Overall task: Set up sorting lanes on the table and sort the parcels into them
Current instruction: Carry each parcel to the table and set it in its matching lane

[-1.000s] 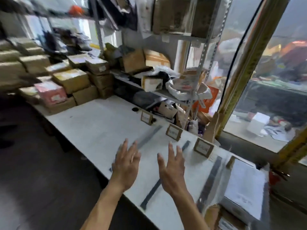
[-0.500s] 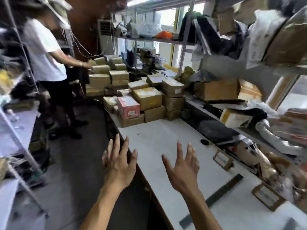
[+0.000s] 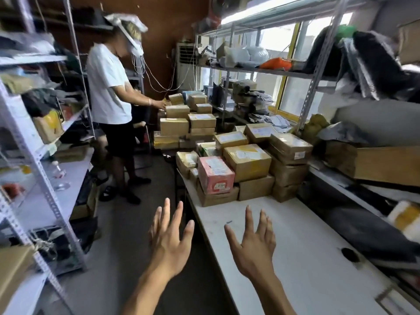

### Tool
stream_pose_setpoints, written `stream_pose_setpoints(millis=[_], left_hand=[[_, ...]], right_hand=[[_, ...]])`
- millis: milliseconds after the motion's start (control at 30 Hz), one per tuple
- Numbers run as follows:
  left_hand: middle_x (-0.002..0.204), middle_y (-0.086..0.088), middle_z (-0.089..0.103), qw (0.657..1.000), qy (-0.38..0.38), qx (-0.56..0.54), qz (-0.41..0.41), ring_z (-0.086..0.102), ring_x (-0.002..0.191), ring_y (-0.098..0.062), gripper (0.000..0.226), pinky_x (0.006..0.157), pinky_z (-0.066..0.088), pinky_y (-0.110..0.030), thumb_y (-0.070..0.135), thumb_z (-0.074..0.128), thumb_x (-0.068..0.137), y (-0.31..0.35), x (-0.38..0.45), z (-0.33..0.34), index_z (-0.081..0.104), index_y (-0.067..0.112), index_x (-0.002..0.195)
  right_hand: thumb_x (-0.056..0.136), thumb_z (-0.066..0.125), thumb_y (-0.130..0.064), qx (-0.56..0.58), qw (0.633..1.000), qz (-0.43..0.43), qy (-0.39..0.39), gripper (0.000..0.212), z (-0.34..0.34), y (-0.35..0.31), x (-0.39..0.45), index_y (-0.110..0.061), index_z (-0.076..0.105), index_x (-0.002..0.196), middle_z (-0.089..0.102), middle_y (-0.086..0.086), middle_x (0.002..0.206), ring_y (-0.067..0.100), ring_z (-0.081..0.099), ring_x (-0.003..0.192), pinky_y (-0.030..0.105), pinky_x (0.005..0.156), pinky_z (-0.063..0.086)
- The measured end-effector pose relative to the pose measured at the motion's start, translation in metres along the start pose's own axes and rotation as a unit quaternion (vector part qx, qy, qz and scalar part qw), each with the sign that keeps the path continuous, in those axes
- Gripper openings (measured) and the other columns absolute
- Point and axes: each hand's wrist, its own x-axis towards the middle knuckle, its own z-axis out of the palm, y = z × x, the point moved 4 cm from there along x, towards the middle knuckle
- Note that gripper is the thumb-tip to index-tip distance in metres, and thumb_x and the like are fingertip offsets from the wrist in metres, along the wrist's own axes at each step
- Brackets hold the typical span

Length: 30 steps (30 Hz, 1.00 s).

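Empty hands before the parcel stack
Left hand [image 3: 169, 241] and right hand [image 3: 254, 243] hover spread, holding nothing; cardboard parcels [image 3: 246, 161] crowd the table's [image 3: 295, 258] far end.

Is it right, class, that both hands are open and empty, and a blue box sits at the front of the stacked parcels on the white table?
One detail is wrong: the front box is pink, not blue. The head view shows it among the brown parcels on the white table. The left hand and right hand are indeed open and empty.

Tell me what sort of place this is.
Most likely a small parcel sorting or storage room: labelled cardboard parcels are stacked at the end of a long white table, and metal shelving along the walls holds bagged packages. Another person handles boxes farther back.
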Motion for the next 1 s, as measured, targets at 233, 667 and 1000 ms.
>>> stream_pose_setpoints(millis=[233, 667, 1000], left_hand=[[0.164, 0.017, -0.021, 1.000, -0.020, 0.010, 0.001, -0.016, 0.152, -0.009, 0.075, 0.124, -0.002, -0.040, 0.074, 0.012, 0.090, -0.004, 0.127, 0.007, 0.009, 0.043, 0.158], [0.165, 0.018, -0.014, 0.999, -0.030, -0.040, 0.014, -0.011, 0.153, -0.010, 0.063, 0.125, 0.002, -0.042, 0.061, 0.024, 0.098, -0.062, 0.339, 0.031, 0.015, 0.042, 0.158], [0.167, 0.013, -0.008, 0.990, -0.071, -0.072, 0.096, -0.007, 0.154, -0.012, 0.073, 0.125, 0.002, -0.043, 0.067, 0.019, 0.091, -0.096, 0.551, 0.033, 0.021, 0.038, 0.158]], right_hand=[[0.094, 0.019, -0.078, 0.011, 1.000, -0.027, 0.002, 0.084, 0.021, -0.055, 0.123, -0.039, -0.017, 0.159, -0.030, 0.003, 0.167, 0.025, -0.027, 0.154, 0.047, 0.125, -0.010], [0.051, -0.030, -0.092, 0.007, 0.999, -0.030, 0.012, 0.122, 0.072, -0.156, 0.293, -0.039, -0.015, 0.160, -0.029, 0.003, 0.167, 0.024, -0.029, 0.153, 0.045, 0.123, -0.014], [0.090, 0.016, -0.082, -0.001, 0.998, 0.018, 0.063, 0.088, 0.109, -0.255, 0.446, -0.038, -0.012, 0.161, -0.024, 0.001, 0.168, 0.021, -0.029, 0.153, 0.044, 0.126, -0.013]])
